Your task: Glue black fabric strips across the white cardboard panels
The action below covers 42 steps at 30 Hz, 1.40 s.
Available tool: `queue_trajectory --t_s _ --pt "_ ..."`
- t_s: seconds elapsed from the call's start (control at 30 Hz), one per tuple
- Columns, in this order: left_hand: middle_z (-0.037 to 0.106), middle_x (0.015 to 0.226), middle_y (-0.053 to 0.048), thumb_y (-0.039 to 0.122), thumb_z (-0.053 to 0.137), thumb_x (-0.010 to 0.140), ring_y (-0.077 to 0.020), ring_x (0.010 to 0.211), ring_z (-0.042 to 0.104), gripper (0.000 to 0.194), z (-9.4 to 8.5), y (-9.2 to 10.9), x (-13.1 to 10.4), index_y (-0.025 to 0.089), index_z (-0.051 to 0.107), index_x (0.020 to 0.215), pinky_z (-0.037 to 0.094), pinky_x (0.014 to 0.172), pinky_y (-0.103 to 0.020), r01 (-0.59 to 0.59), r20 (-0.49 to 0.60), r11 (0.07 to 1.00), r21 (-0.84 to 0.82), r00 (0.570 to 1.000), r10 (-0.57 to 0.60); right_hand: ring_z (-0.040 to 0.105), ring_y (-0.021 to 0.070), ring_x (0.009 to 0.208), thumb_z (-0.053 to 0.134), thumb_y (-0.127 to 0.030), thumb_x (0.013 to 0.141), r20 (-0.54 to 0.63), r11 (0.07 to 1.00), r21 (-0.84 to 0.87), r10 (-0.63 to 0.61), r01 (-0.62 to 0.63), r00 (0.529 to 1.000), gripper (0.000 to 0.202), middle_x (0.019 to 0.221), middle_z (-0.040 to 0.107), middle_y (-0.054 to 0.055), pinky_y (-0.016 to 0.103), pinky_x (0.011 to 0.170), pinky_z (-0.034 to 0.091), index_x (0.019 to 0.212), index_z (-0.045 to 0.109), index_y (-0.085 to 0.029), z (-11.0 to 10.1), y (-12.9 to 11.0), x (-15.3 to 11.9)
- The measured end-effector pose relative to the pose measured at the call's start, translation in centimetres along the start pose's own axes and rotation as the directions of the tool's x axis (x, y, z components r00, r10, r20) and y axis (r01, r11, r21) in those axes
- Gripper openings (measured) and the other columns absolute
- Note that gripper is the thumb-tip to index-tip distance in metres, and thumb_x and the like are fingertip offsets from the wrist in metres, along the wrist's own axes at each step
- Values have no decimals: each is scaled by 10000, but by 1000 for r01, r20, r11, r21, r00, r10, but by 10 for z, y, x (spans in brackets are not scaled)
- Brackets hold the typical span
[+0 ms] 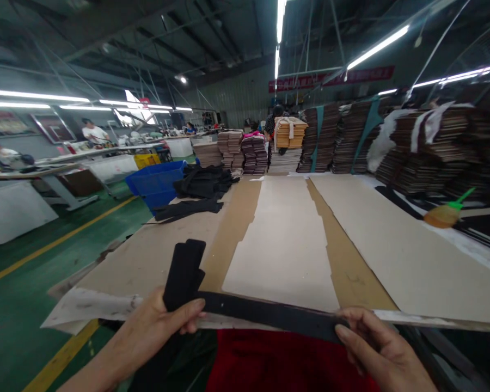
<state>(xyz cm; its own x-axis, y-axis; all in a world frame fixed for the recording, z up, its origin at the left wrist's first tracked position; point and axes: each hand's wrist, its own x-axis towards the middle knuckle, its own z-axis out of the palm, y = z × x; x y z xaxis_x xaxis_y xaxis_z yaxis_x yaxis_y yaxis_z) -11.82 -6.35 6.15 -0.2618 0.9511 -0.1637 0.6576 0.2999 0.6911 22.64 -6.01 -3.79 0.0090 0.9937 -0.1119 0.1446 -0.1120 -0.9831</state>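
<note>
A long black strip (269,316) stretches between my two hands along the table's front edge. My left hand (175,316) is closed on its left end, with further black pieces (183,267) standing up from the same hand. At the strip's right end, the thumb and fingers of my right hand (363,337) pinch it. Just beyond the strip lies a pale sheet (283,239) with stepped side edges, flat on a tan surface (351,272). Red cloth (277,362) shows below the strip.
Black strips are piled (206,182) at the table's back left beside a blue bin (157,182). Tall stacks of pieces (322,136) line the back. An amber bottle with a green nozzle (443,214) lies at right. People work in the background.
</note>
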Motion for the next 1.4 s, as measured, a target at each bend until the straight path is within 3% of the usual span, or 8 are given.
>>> queue_trajectory --t_s 0.2,0.33,0.47,0.7,0.87,1.13,1.4 --pt "556 515 33 528 598 730 -163 515 526 338 28 14 71 192 596 690 363 504 -253 -52 126 997 64 991 43 616 196 777 660 -520 778 -115 974 -208 -116 90 987 338 843 670 9 245 627 473 967 674 -240 -15 5 50" --pt "503 511 56 486 609 732 -147 502 488 305 43 12 104 182 593 733 298 475 -239 -56 170 993 103 985 38 574 185 742 591 -496 829 -100 936 -327 -172 131 980 274 786 637 4 252 612 426 823 666 -233 -9 3 73" --pt "518 536 53 482 622 720 -161 532 508 345 56 10 123 163 643 850 339 495 -246 -43 181 998 49 983 33 501 159 649 569 -484 842 -111 933 -352 -124 78 986 273 666 541 -20 253 580 385 763 637 -233 -1 1 86" --pt "578 547 34 535 671 666 -195 534 539 475 68 5 132 169 700 967 393 490 -273 -4 117 1000 1 993 4 519 158 606 607 -476 805 -172 942 -334 -106 44 979 263 621 566 -21 251 568 408 726 652 -230 2 -5 101" --pt "602 565 24 540 663 684 -203 564 568 435 72 1 136 177 711 918 389 477 -263 15 92 1000 26 996 -17 523 156 552 616 -464 788 -226 937 -350 -106 21 968 251 589 588 -19 252 535 420 723 671 -228 3 -6 108" --pt "637 638 10 538 603 751 -233 659 614 442 79 -6 143 184 681 1005 396 491 -263 -1 96 993 115 995 -10 547 156 562 592 -438 803 -218 903 -427 -157 50 963 235 605 609 -16 253 538 437 726 675 -233 3 6 112" --pt "757 904 -47 593 581 733 -309 859 687 517 81 -11 148 196 681 1049 514 679 -326 19 68 982 188 997 -32 574 158 579 573 -388 839 -215 886 -459 -177 61 961 200 638 632 -14 269 560 449 757 672 -236 7 8 112"
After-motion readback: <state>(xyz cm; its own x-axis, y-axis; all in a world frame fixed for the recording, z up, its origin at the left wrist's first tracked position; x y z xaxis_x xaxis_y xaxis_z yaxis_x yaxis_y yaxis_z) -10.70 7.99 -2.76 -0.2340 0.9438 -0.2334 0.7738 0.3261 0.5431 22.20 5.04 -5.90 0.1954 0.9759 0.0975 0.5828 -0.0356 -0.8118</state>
